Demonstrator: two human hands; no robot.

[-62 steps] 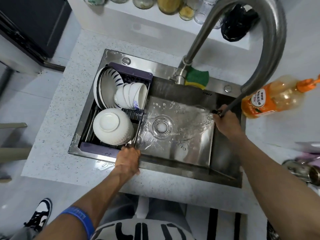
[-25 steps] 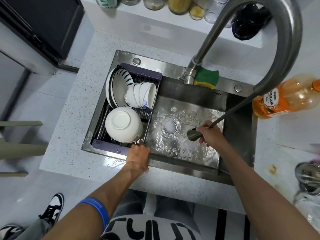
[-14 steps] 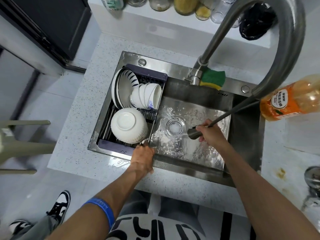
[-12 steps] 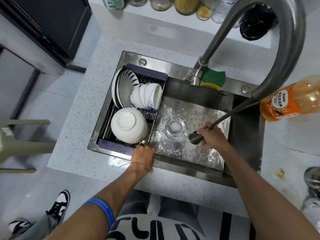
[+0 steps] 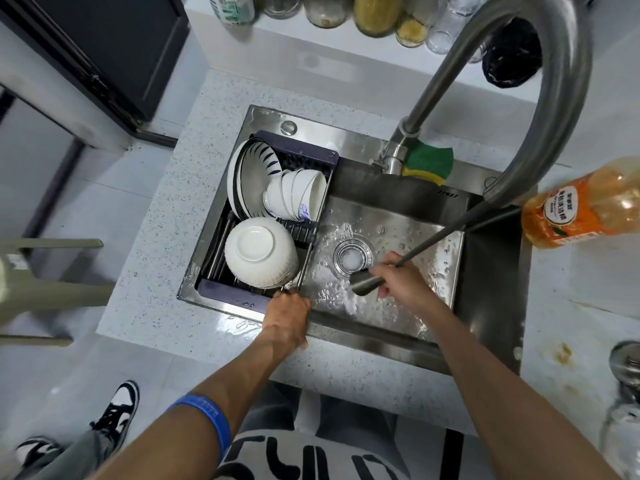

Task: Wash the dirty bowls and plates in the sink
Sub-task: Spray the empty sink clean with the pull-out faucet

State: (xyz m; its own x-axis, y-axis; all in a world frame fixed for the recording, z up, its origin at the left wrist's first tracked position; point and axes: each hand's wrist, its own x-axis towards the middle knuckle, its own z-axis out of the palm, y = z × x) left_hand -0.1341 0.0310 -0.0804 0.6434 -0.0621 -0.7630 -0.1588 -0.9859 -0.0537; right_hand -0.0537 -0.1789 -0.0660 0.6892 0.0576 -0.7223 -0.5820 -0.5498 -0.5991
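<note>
At about nine o'clock in the sink (image 5: 491, 216), a dark drying rack (image 5: 298, 154) holds the washed crockery: plates (image 5: 242, 181) stand on edge at its far end, a nest of small bowls (image 5: 298, 195) lies tipped on its side against them, and a large white bowl (image 5: 258, 251) sits upside down at the near end. That big bowl rides high on the rack's wires, so a nudge to the rack could, I'd guess, roll it into the basin.

The left hand (image 5: 287, 318) sits at the rack's near corner, about six o'clock of the rack, fingers curled over the sink's front edge; I cannot tell whether it grips the rack itself or just the rim. If it tugs or leans there, the whole stack may shift.

Right of it, the basin floor is wet and flecked with foam around the drain (image 5: 353, 258). No dirty dish shows in the basin.

The right hand (image 5: 401, 282) is closed round the pull-out spray head (image 5: 367, 284), nozzle aimed toward eight o'clock, its hose (image 5: 443, 233) stretched from the faucet (image 5: 554, 98) at one o'clock. Angled that low and that way, spray could bounce off the steel onto the clean dishes or over the front rim onto the counter (image 5: 156, 237). A wet grip might also slip, and the hose would snap back.

At three o'clock an orange soap bottle (image 5: 581, 206) lies right by the sink's edge, within reach of a swinging hose.
</note>
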